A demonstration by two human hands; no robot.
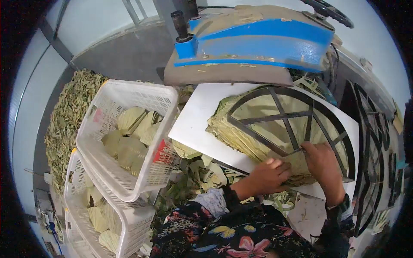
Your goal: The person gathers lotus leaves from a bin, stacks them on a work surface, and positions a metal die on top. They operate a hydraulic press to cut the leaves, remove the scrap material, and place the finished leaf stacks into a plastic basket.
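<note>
A stack of leaves (241, 129) lies on the white surface (193, 124) under the blue press (254, 38), with a round metal die (292, 124) on top. At the stack's near edge, both hands press flat, fingers spread: the left hand (269, 175) on the leaves, the right hand (323, 165) touching the die's rim.

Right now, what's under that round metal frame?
Under the frame lies a thick stack of dried leaves, resting on a white board. Both hands, left and right, press on the stack's near edge. How far down the stack goes is hidden.
</note>
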